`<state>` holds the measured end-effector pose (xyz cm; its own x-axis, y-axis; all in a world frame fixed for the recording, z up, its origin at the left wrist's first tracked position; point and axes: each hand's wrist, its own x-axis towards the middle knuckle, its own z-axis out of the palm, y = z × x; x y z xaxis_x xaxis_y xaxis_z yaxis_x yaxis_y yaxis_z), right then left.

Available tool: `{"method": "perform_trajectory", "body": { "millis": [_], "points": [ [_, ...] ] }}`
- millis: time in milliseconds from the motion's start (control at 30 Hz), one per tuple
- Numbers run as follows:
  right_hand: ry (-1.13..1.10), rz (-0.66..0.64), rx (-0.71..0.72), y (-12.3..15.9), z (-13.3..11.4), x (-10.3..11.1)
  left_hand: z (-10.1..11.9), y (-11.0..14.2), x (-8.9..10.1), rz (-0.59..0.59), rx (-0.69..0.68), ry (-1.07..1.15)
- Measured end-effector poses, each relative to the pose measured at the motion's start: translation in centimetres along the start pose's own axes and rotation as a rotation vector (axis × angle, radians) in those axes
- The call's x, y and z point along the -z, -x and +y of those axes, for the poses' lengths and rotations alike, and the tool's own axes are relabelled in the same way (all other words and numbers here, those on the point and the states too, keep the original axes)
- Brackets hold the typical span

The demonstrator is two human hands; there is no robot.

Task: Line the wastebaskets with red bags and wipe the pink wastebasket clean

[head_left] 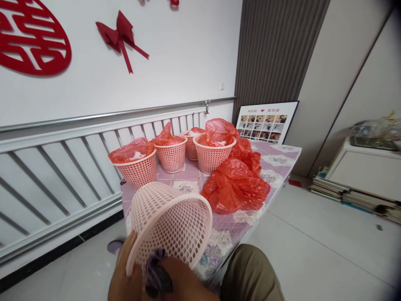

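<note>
While the left hand (125,269) grips an unlined pink basket (156,202), tilted over the table (225,234) and seemingly unfinished, the right hand (181,276) holds a bunched cloth (154,265) at its mouth. Beyond lie heaped red bags (236,184), then four baskets (171,158) already lined with red.

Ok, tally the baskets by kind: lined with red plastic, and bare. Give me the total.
Lined baskets: 4
Bare basket: 1
Total: 5
</note>
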<state>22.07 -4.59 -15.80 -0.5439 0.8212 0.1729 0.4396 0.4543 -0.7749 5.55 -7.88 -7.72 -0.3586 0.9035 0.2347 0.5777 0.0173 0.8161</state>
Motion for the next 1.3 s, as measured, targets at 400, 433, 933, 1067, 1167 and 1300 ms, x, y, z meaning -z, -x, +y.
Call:
{"method": "perform_trajectory", "body": {
  "millis": [400,433,933,1067,1167,1300],
  "points": [
    [0.443,0.053,-0.170,-10.0,3.1,5.8,-1.2,0.1,-0.7,-0.053,-0.037,-0.042],
    [0.434,0.037,-0.180,-9.5,3.2,4.8,-1.2,0.1,-0.8,-0.056,-0.017,-0.034],
    [-0.271,-0.063,-0.158,0.5,-2.3,4.2,-0.2,-0.1,-1.0,-0.012,-0.038,0.015],
    [0.144,0.193,-0.043,-2.6,-1.0,8.7,0.1,0.2,-0.6,-0.027,-0.026,-0.026],
    [0.462,0.256,-0.115,-3.7,0.8,11.1,-0.3,0.3,-0.5,-0.041,-0.018,-0.048],
    [0.620,0.078,-0.229,-2.6,2.4,9.4,-1.2,0.3,-0.8,-0.061,-0.041,-0.044]
  ]
}}
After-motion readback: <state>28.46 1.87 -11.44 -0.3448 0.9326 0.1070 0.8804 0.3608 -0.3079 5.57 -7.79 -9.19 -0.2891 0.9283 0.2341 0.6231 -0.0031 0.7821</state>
